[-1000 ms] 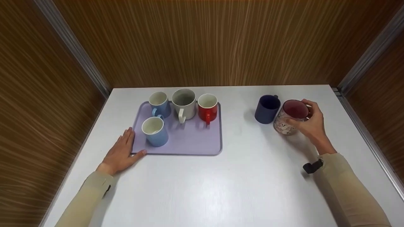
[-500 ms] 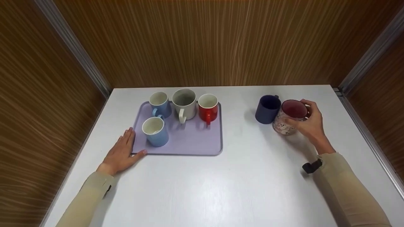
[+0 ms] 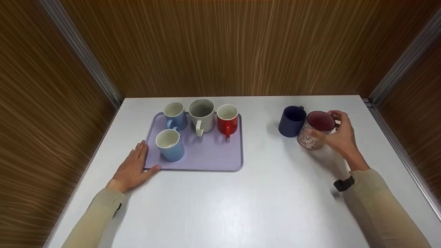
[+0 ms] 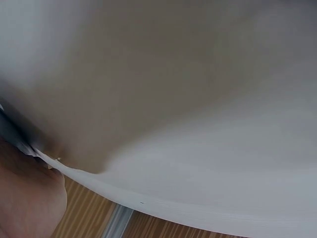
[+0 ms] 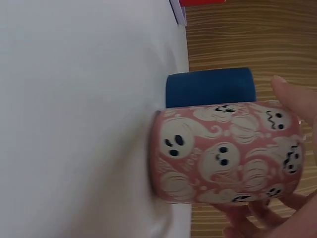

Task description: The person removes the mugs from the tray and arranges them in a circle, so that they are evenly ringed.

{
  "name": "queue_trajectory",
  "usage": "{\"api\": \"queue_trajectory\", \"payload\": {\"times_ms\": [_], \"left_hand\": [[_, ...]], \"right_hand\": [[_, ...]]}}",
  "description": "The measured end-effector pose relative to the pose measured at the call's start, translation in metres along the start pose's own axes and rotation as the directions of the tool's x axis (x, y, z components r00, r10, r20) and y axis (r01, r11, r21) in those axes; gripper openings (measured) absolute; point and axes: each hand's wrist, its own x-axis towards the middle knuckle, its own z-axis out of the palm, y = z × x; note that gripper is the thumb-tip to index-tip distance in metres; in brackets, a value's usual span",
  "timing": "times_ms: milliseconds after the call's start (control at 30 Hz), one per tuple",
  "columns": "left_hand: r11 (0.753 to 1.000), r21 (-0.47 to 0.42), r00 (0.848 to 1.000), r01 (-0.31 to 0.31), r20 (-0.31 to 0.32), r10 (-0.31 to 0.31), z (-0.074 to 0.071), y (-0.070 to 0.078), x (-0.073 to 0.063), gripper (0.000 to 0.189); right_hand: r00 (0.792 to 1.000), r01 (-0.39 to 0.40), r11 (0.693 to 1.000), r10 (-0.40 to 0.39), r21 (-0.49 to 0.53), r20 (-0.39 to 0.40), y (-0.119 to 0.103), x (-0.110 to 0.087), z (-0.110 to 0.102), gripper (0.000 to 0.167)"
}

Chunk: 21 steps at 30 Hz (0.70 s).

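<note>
My right hand (image 3: 341, 137) grips a pink mug (image 3: 309, 140) with a dark red inside, thumb on its near side and fingers round the handle side. In the right wrist view, white ghosts and pumpkins cover the upright pink mug (image 5: 218, 153). Close on its left stands a dark blue mug (image 3: 288, 125), handle turned to the back. My left hand (image 3: 129, 172) lies flat, fingers along the left edge of a lilac tray (image 3: 213, 158) and thumb at its front edge. Only part of the left hand (image 4: 32, 203) shows in the left wrist view.
On the tray stand two light blue mugs (image 3: 172, 151), a grey-white mug (image 3: 206, 120) and a red mug (image 3: 225, 125). White table surface (image 3: 255, 199) stretches between tray and right arm. Wood-grain panels (image 3: 241, 48) wall in the back and both sides.
The pink mug has shifted very slightly left, towards the dark blue mug, with my right hand still on it. My left hand and the tray stay put.
</note>
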Motion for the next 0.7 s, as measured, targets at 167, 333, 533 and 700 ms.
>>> {"api": "queue_trajectory", "payload": {"times_ms": [167, 333, 533, 700], "left_hand": [[1.000, 0.003, 1.000, -0.005, -0.008, 0.005, 0.002, 0.000, -0.001, 0.105], [1.000, 0.001, 1.000, -0.007, -0.013, 0.008, 0.002, 0.000, -0.002, 0.105], [1.000, -0.015, 1.000, -0.008, -0.019, 0.008, 0.000, 0.001, -0.003, 0.106], [1.000, -0.012, 1.000, -0.005, -0.019, 0.005, 0.001, 0.001, -0.002, 0.106]], "right_hand": [[0.996, 0.025, 0.999, -0.027, -0.032, -0.083, -0.016, -0.006, -0.010, 0.108], [0.986, 0.101, 0.995, -0.101, -0.002, -0.130, -0.039, -0.007, -0.011, 0.101], [0.983, 0.171, 0.985, -0.169, 0.023, -0.074, -0.077, -0.009, 0.003, 0.096], [0.972, 0.235, 0.971, -0.235, 0.047, 0.000, -0.110, -0.010, 0.028, 0.094]]}}
